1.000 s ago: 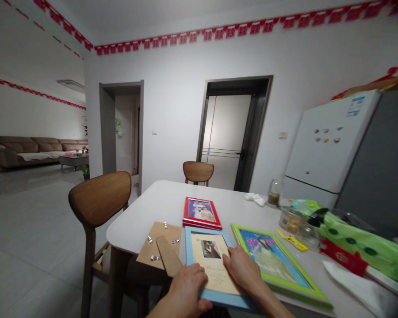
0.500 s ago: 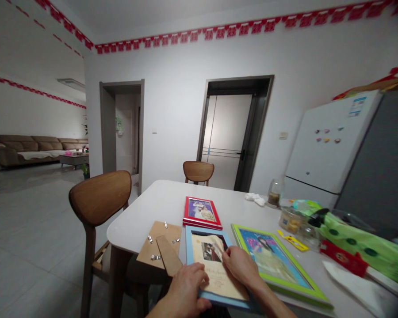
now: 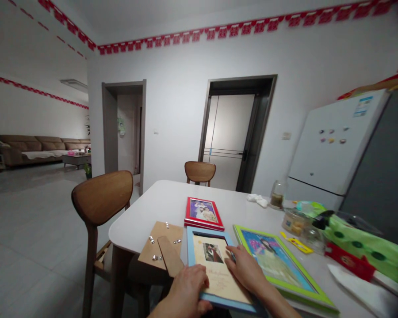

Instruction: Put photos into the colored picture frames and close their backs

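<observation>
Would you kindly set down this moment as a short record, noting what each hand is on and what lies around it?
left hand: on the near edge of the light-blue picture frame
right hand: on the cream printed sheet in that frame, near its right edge
left of frame: brown backing board with metal clips
right of frame: lime-green picture frame
beyond frame: red picture frame
surface: white table
</observation>
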A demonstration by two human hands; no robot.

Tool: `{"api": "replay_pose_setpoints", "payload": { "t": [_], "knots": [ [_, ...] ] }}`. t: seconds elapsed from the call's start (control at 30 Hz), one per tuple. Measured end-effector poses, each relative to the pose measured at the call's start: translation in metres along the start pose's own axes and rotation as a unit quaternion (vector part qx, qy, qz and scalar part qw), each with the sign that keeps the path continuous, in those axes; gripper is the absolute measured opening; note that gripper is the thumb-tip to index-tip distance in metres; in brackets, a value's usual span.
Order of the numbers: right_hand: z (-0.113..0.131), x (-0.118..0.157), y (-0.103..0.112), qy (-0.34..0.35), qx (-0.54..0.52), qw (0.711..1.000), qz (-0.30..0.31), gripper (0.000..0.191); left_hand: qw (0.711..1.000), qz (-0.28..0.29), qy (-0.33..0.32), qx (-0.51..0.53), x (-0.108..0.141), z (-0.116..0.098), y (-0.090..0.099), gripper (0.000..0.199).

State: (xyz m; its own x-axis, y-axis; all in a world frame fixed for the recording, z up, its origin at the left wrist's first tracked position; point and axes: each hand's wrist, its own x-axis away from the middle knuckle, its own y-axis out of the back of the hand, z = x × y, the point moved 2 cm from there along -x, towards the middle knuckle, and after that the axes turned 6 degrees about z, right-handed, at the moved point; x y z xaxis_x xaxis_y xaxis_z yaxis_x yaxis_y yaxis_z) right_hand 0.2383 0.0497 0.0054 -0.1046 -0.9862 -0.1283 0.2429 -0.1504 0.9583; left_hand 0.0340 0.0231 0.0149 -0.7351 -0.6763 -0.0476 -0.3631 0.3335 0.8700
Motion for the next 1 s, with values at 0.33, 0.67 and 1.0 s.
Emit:
{"api": "replay_pose_setpoints", "payload": {
  "t": [0.33,0.67,1.0],
  "knots": [
    [0.009,0.007,0.004,0.071,0.032,0.996,0.044,0.026,0.999,-0.016,-0.036,-0.011,0.0,0.003,-0.01,0.037],
    [0.014,-0.002,0.003,0.067,0.078,0.994,0.047,0.026,0.999,-0.002,-0.029,-0.026,-0.001,0.003,-0.009,0.041],
    [0.015,0.004,0.006,0.075,0.087,0.991,0.071,0.027,0.998,0.004,-0.006,-0.06,-0.003,-0.002,-0.005,0.033]
  ]
}}
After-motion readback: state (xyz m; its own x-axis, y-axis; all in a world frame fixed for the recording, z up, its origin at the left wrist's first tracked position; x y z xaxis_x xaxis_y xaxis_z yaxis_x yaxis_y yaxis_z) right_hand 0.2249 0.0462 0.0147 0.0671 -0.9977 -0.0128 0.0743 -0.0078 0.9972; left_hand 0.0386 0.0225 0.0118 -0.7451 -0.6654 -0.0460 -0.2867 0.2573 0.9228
